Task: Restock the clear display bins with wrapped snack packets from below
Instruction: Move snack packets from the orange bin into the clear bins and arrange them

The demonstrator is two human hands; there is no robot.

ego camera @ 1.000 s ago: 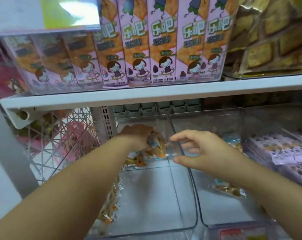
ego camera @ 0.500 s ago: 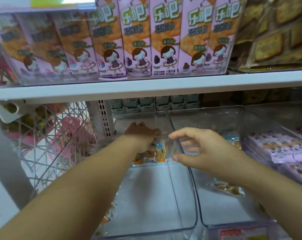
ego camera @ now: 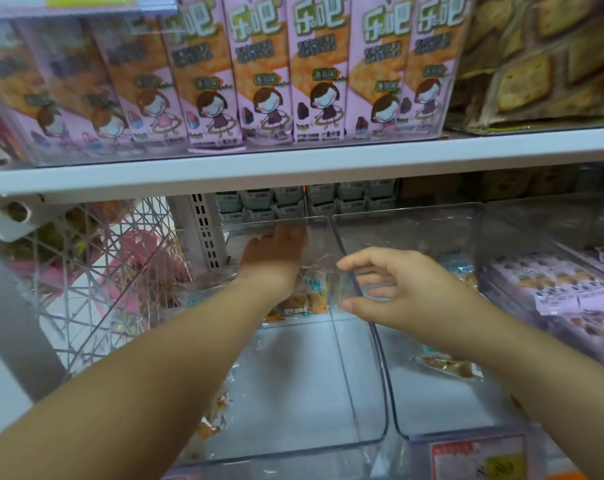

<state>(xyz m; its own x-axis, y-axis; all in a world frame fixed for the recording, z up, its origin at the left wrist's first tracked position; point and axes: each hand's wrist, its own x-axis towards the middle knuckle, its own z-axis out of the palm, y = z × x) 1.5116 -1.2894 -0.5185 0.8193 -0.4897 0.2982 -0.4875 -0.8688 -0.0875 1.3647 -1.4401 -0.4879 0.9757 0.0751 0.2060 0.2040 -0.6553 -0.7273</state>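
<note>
Reaching into the far end of the left clear bin [ego camera: 293, 375], my left grip [ego camera: 276, 254] lies flat, fingers straight, over the wrapped snack packets [ego camera: 314, 294] there. Right grip [ego camera: 400, 289] hovers loosely open, empty, beside the bin's right wall. I'd pack them snug against the back, leaving near floor free.

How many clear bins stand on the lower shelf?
3: left bin around the left hand, middle bin nearly empty, right bin holding purple packets. More may lie beyond the frame.
</note>
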